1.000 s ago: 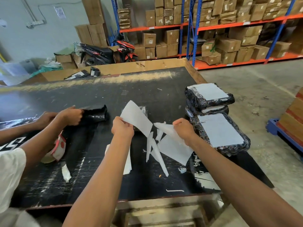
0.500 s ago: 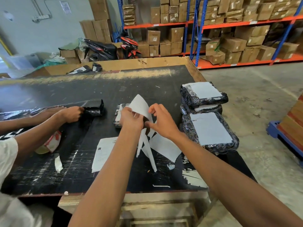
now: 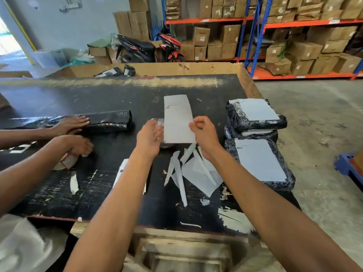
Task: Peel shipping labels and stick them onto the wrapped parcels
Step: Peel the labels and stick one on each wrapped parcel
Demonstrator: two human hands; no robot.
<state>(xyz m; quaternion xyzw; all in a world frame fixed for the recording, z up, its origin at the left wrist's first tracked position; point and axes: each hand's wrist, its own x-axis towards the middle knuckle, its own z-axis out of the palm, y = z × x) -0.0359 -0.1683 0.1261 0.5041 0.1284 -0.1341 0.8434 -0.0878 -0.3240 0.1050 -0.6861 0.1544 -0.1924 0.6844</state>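
A white shipping label (image 3: 177, 118) hangs flat over a small black-wrapped parcel (image 3: 158, 121) in the middle of the black table (image 3: 121, 91). The label and my hands hide most of that parcel. My right hand (image 3: 204, 135) pinches the label's right edge between thumb and fingers. At the label's left edge, over the parcel, lies my left hand (image 3: 150, 137) with its fingers straight. Peeled backing strips and sheets (image 3: 196, 171) are strewn on the table just below my hands.
A stack of labelled wrapped parcels (image 3: 257, 114) stands at the table's right edge, with another labelled parcel (image 3: 261, 163) in front of it. A second person's hands (image 3: 72, 123) press a black plastic roll (image 3: 110, 120) at left, near a tape roll (image 3: 65, 162). Another label sheet (image 3: 121, 169) lies under my left forearm.
The label has come free of its backing, which now lies on the table. My hands have spread apart and the label is stretched flat above the small parcel. The other person's hands shifted along the roll.
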